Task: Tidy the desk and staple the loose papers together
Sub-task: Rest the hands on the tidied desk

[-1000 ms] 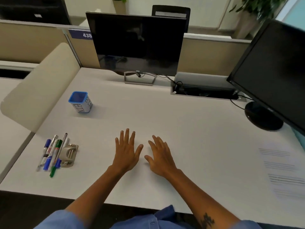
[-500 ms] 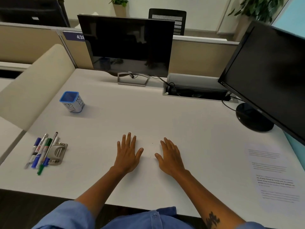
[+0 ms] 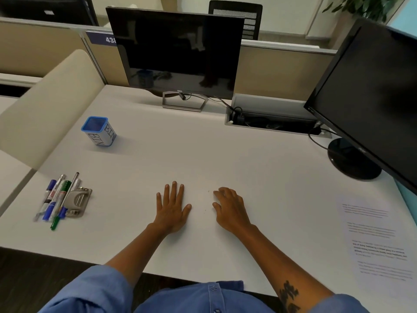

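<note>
My left hand (image 3: 172, 207) lies flat, palm down, on the white desk (image 3: 203, 159) with its fingers spread and nothing in it. Beside it my right hand (image 3: 230, 206) rests on the desk with the fingers slightly curled, holding nothing. Printed paper (image 3: 376, 240) lies at the desk's right edge. At the left, several pens and markers (image 3: 55, 199) lie side by side next to a grey stapler (image 3: 77, 202). A blue-rimmed cup marked BIN (image 3: 99, 131) stands upright behind them.
A dark monitor (image 3: 178, 53) stands at the back centre and a second monitor (image 3: 370, 100) at the right, its round base (image 3: 352, 163) on the desk. An open cable tray (image 3: 275, 123) sits between them. A beige divider (image 3: 45, 109) borders the left.
My view has shifted, so the desk items sit differently in frame. My right hand's fingers have curled a little from flat. Nothing on the desk has moved.
</note>
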### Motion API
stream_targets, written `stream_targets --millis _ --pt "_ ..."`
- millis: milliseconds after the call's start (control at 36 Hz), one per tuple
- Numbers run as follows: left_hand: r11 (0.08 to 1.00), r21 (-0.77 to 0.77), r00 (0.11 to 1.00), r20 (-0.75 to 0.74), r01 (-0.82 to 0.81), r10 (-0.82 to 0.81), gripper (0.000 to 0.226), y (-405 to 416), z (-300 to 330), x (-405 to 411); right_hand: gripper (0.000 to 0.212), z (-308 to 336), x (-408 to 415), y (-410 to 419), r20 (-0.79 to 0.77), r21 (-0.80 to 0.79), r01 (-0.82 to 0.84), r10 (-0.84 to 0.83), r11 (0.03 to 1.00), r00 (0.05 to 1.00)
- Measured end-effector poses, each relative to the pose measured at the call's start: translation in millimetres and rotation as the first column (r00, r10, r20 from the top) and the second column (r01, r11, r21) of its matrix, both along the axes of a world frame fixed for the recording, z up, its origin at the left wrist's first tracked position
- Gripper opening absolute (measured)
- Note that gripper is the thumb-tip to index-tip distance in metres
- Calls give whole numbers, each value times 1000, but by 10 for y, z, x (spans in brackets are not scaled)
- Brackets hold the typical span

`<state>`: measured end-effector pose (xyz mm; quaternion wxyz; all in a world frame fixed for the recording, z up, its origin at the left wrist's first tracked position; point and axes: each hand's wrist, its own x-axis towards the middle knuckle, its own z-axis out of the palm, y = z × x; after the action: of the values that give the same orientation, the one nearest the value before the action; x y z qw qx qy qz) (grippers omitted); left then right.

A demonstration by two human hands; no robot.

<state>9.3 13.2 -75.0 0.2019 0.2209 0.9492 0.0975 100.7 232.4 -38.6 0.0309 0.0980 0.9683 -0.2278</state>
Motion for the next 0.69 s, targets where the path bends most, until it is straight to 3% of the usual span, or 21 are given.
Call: stream_targets --millis 361,694 --pt "1000 -15 1000 -2 8 -8 79 8 12 8 33 -27 -248 -102 -39 112 -60 65 992 997" --pt "1000 -18 1000 -6 11 -11 88 2 11 8 33 -93 -132 -138 -82 128 -92 103 988 991"
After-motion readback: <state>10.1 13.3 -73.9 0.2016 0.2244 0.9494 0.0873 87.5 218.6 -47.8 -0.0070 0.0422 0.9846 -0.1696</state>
